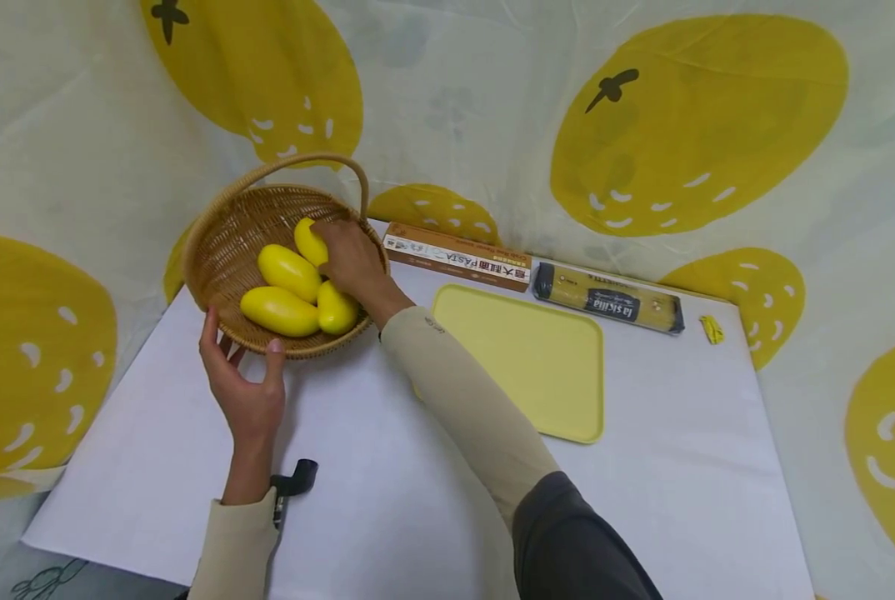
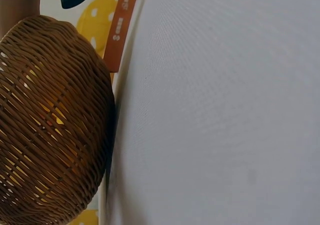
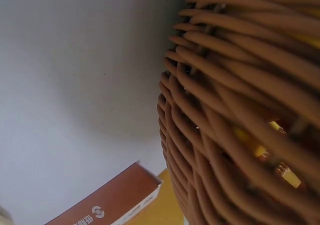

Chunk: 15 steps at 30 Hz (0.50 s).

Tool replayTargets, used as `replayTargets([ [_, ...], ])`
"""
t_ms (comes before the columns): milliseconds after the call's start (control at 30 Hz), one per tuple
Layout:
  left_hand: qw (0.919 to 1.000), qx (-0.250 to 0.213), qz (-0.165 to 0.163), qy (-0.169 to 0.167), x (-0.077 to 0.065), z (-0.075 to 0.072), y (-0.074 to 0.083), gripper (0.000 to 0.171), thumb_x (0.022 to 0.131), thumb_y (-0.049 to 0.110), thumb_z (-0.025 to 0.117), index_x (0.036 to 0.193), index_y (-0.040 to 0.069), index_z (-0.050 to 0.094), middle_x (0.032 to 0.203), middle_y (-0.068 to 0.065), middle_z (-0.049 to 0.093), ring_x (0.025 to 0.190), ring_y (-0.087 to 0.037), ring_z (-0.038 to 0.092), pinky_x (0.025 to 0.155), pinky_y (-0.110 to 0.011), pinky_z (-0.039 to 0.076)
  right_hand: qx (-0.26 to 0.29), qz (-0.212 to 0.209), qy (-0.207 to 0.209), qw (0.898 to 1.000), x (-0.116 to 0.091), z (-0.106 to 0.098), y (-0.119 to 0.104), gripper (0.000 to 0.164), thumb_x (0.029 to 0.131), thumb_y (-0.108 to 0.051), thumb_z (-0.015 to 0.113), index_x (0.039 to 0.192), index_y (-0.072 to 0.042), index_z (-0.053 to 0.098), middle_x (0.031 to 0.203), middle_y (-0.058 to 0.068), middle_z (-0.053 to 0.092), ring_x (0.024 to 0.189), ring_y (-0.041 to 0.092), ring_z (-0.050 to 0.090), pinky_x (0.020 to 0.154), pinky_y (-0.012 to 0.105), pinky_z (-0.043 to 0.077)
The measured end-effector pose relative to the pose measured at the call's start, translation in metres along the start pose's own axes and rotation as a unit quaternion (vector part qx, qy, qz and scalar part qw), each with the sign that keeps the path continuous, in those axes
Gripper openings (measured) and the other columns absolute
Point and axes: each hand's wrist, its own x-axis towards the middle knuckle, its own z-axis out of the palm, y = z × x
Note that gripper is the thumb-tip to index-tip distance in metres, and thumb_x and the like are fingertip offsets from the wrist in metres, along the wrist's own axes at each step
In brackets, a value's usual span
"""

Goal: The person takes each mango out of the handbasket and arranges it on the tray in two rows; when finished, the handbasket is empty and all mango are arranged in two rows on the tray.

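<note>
A brown wicker basket [image 1: 226, 250] with a tall arched handle is at the back left of the table, its opening tilted towards me. Several smooth yellow fruits, mango-like in shape, lie inside, among them a long one [image 1: 279, 311] and one near the right wall [image 1: 337, 308]. My left hand [image 1: 248, 392] holds the basket's near side, thumb and fingers spread along the rim. Reaching over the right rim, my right hand [image 1: 350, 262] grips the farthest yellow fruit [image 1: 309, 242]; its fingertips are partly hidden. Both wrist views mostly show the woven outer wall [image 2: 55, 120], [image 3: 240, 105].
Right of the basket lies a pale yellow tray [image 1: 545, 367], partly under my right forearm. A brown-and-white pasta box [image 1: 455, 256], a spaghetti pack [image 1: 608, 297] and a small yellow wrapper [image 1: 712, 329] line the table's back edge. Fruit-printed cloth hangs behind.
</note>
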Motion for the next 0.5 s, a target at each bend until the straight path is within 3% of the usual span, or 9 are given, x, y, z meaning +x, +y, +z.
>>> replayTargets([
  [300,0.9997,0.024,-0.005,0.001,0.001,-0.001,-0.035,0.082,0.094,0.019,0.072,0.165,0.013,0.033,0.171,-0.006,0.035,0.145,-0.034,0.047,0.111,-0.022,0.041,0.014,0.009,0.016,1.0,-0.011,-0.011,-0.002,0.065,0.1,-0.032,0.075,0.159,-0.027,0.05,0.16,-0.005,0.054,0.147,0.016,0.049,0.121,0.032,0.039],
  [400,0.9997,0.024,-0.008,0.002,0.001,-0.002,-0.033,0.081,0.094,0.02,0.072,0.165,0.015,0.033,0.171,-0.006,0.035,0.144,-0.034,0.047,0.11,-0.022,0.041,0.024,0.006,0.027,0.999,-0.016,-0.016,-0.004,0.066,0.098,-0.033,0.077,0.158,-0.028,0.051,0.16,-0.006,0.055,0.147,0.015,0.049,0.122,0.032,0.038],
  [500,0.9997,0.022,-0.013,0.001,0.0,-0.003,-0.022,0.08,0.094,0.019,0.07,0.165,0.018,0.032,0.172,-0.008,0.034,0.145,-0.036,0.046,0.111,-0.022,0.041,0.053,-0.005,0.036,0.998,-0.021,-0.021,-0.004,0.065,0.097,-0.032,0.079,0.157,-0.027,0.053,0.159,-0.008,0.056,0.148,0.014,0.048,0.123,0.032,0.036],
])
